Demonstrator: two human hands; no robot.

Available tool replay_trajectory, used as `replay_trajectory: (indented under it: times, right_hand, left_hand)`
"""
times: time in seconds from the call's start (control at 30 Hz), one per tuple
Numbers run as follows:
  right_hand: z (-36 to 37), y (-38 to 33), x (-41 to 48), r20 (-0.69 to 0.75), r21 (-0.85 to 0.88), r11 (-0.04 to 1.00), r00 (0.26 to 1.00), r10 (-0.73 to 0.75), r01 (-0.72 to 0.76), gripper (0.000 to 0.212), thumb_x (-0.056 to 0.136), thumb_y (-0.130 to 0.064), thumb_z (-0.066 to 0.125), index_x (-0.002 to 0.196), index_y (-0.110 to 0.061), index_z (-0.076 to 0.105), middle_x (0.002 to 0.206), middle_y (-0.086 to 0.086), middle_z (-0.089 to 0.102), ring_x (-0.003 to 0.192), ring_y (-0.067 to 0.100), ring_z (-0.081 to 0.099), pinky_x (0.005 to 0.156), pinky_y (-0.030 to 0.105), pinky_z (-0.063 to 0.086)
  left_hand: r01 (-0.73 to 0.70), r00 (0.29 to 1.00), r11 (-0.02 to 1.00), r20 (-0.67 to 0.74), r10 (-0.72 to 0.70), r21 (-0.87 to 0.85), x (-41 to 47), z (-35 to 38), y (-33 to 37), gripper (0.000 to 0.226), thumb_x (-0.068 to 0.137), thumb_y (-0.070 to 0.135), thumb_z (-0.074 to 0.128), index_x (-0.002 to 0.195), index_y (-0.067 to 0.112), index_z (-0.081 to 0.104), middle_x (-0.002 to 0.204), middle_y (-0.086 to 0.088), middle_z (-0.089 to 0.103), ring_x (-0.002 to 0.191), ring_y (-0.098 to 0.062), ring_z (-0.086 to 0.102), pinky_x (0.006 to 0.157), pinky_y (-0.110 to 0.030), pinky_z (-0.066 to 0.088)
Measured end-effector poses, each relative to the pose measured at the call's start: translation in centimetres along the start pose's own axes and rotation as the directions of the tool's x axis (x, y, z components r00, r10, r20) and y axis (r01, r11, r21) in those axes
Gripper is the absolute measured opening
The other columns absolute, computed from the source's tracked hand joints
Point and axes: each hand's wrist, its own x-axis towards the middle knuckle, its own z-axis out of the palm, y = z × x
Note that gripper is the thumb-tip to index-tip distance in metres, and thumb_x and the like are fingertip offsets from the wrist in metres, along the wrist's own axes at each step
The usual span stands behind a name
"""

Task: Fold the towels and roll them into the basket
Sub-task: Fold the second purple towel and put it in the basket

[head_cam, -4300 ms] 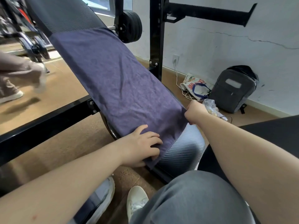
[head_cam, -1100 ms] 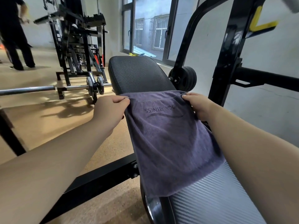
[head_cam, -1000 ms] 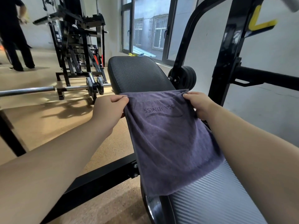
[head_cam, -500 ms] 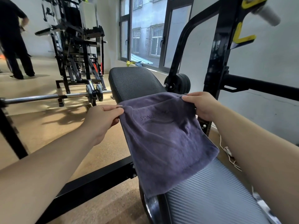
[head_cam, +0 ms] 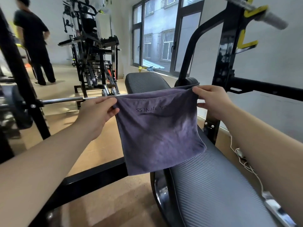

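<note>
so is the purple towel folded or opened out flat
Folded over. The towel hangs doubled: two layered edges show along its top, where the left hand and right hand pinch the upper corners.

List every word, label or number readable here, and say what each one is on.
"FITNESS": on the purple towel, just under its top edge, seen reversed; the letters beside it are lost in a crease and cannot be read.
No other text can be read, on the weight bench or elsewhere.
</note>
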Motion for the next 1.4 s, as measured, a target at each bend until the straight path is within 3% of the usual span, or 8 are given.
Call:
replay_trajectory:
  times: [0.13,0.27,0.4,0.67,1.03,1.23,1.33,1.4]
  right_hand:
    - [1.4,-0.8,-2.6,0.094,0.071,0.997,0.996,0.002,-0.009,0.010,0.096,-0.023,0.070,0.102,-0.017,0.076,0.095,0.001,0.074,0.088,0.017,0.070,0.072,0.031,0.058]
    - [3.2,-1.2,-5.0,0.196,0.155,0.987,0.981,0.018,-0.049,0.015,0.097,-0.021,0.069,0.104,-0.010,0.076,0.100,0.008,0.072,0.092,0.023,0.067,0.085,0.043,0.056]
    - [5.8,-0.8,-7.6,0.215,0.211,0.976,0.976,0.017,-0.063,0.011,0.096,-0.018,0.069,0.099,-0.011,0.077,0.093,0.004,0.074,0.082,0.018,0.067,0.072,0.032,0.054]
    - [9.9,1.7,-12.7,0.274,0.246,0.960,0.960,0.062,-0.132,0.010,0.096,-0.012,0.068,0.100,-0.010,0.077,0.097,0.004,0.079,0.091,0.015,0.073,0.072,0.025,0.057]
    - [15.1,6.2,-14.8,0.381,0.181,0.960,0.915,0.132,-0.214,0.012,0.096,-0.010,0.068,0.101,-0.011,0.079,0.106,0.014,0.077,0.104,0.028,0.073,0.092,0.039,0.058]
    - [17.1,9.2,-14.9,0.328,0.230,0.935,0.926,0.185,-0.268,0.010,0.094,-0.011,0.070,0.098,-0.009,0.080,0.103,0.009,0.078,0.099,0.025,0.072,0.079,0.032,0.058]
    - [17.7,10.6,-15.0,0.310,0.286,0.904,0.924,0.225,-0.316,0.015,0.095,-0.010,0.070,0.106,-0.003,0.076,0.110,0.016,0.076,0.108,0.031,0.070,0.089,0.038,0.058]
    - [18.1,11.1,-15.4,0.316,0.273,0.905,0.919,0.234,-0.325,0.013,0.096,-0.010,0.068,0.104,-0.005,0.076,0.110,0.017,0.076,0.102,0.029,0.072,0.090,0.039,0.056]
  left_hand:
    - [-0.030,0.999,0.999,-0.042,0.031,0.017,-1.7,-3.5,1.1,0.005,0.094,0.005,0.069,0.091,0.009,0.070,0.091,-0.005,0.069,0.073,-0.009,0.068,0.070,-0.018,0.057]
    - [-0.052,0.994,0.998,-0.090,0.055,0.042,-3.7,-7.1,2.1,0.008,0.095,0.003,0.067,0.089,0.008,0.069,0.089,-0.006,0.067,0.075,-0.010,0.066,0.073,-0.020,0.057]
    - [-0.045,0.994,0.995,-0.093,0.053,0.090,-5.3,-10.6,2.6,0.009,0.097,0.007,0.066,0.090,0.010,0.070,0.090,-0.007,0.067,0.081,-0.016,0.063,0.072,-0.023,0.056]
    - [-0.015,0.995,0.980,-0.089,0.033,0.198,-7.4,-16.3,0.9,0.017,0.099,0.009,0.064,0.087,0.020,0.069,0.085,-0.001,0.063,0.071,-0.011,0.057,0.056,-0.016,0.047]
    - [0.096,0.991,0.986,-0.104,-0.082,0.138,-7.4,-21.2,-3.8,0.015,0.098,0.007,0.064,0.091,0.016,0.073,0.085,-0.002,0.069,0.068,-0.012,0.060,0.056,-0.022,0.042]
    - [0.140,0.976,0.980,-0.186,-0.113,0.139,-6.8,-23.8,-6.5,0.016,0.098,0.006,0.062,0.087,0.014,0.070,0.089,-0.005,0.062,0.067,-0.012,0.048,0.047,-0.018,0.038]
    - [0.166,0.971,0.973,-0.198,-0.133,0.160,-6.9,-24.7,-7.1,0.016,0.099,0.007,0.061,0.086,0.014,0.068,0.086,-0.005,0.058,0.065,-0.011,0.045,0.044,-0.017,0.034]
    - [0.178,0.969,0.970,-0.203,-0.142,0.168,-7.0,-24.9,-7.4,0.016,0.100,0.007,0.060,0.088,0.014,0.068,0.083,-0.003,0.057,0.064,-0.010,0.043,0.045,-0.017,0.031]
